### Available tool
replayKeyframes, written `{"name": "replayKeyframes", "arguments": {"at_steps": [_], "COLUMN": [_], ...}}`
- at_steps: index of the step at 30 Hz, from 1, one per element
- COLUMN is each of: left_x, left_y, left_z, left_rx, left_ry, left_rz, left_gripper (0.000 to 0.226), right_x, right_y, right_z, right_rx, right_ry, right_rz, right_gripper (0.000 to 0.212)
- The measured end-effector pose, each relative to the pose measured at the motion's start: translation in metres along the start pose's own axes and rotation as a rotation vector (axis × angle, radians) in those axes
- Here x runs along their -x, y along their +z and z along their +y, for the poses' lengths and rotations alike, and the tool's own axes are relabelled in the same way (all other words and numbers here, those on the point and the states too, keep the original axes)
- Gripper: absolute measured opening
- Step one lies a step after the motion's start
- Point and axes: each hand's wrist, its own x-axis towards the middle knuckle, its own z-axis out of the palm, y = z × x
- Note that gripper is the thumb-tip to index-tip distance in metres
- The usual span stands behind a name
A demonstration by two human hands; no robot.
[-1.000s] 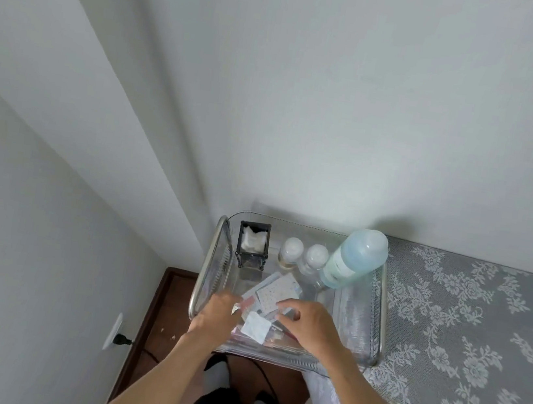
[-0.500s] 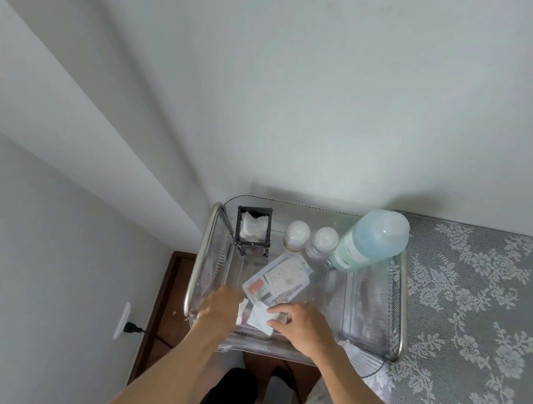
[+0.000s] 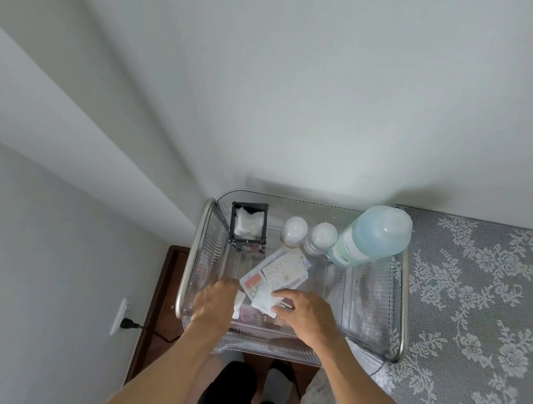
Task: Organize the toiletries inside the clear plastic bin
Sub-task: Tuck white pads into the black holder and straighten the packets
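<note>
The clear plastic bin sits on the left end of a lace-covered surface. Along its far wall stand a black holder with white cotton pads, two small white-capped bottles and a tall pale-blue bottle. Flat sachets and sticker sheets lie on the bin's floor. My right hand pinches a small white packet near the front wall. My left hand reaches in beside it, fingers curled down onto a small white packet; its grip is hidden.
A grey lace cloth covers the surface to the right of the bin. White walls rise behind and to the left. A wall socket with a black plug sits low on the left, over dark wooden floor.
Both hands stay low in the bin's front; the right hand has shifted the white packet slightly. My head has tipped, so the bin appears more centred.
</note>
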Motion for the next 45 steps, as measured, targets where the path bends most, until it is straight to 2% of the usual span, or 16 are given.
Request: {"name": "replayKeyframes", "arguments": {"at_steps": [2,6,14,21,25,33,38,41,45], "left_x": [-0.002,-0.005,-0.010,-0.016,-0.024,-0.006,0.009,0.024,0.032], "left_y": [0.000,0.001,0.004,0.008,0.010,-0.003,-0.037,-0.065,-0.103], "left_z": [0.000,0.001,-0.003,-0.002,-0.003,0.003,0.006,0.013,0.016], "left_rx": [0.017,0.080,0.275,0.388,0.385,0.385,0.322,0.267,0.218], "left_ry": [-0.022,-0.017,0.012,0.000,-0.027,-0.041,0.065,0.067,0.073], "left_rz": [-0.006,0.013,0.090,0.167,0.169,0.182,0.215,0.266,0.353], "left_gripper": [0.026,0.020,0.029,0.023,0.013,0.010,0.020,0.011,0.019], "right_x": [-0.002,-0.003,-0.007,-0.009,-0.012,-0.004,0.008,0.019,0.032], "right_y": [-0.001,-0.003,-0.007,-0.005,-0.005,-0.021,-0.052,-0.075,-0.097], "right_z": [0.002,0.004,0.010,0.012,0.009,0.001,-0.011,-0.021,-0.032], "right_rx": [-0.008,-0.004,0.033,-0.025,-0.060,-0.101,-0.041,-0.054,-0.100], "right_ry": [0.004,0.023,0.050,0.085,0.077,0.032,-0.011,-0.037,-0.085], "right_rz": [0.000,0.036,0.120,0.131,0.169,0.174,0.218,0.215,0.238], "right_gripper": [0.031,0.034,0.035,0.028,0.021,0.020,0.019,0.018,0.018]}}
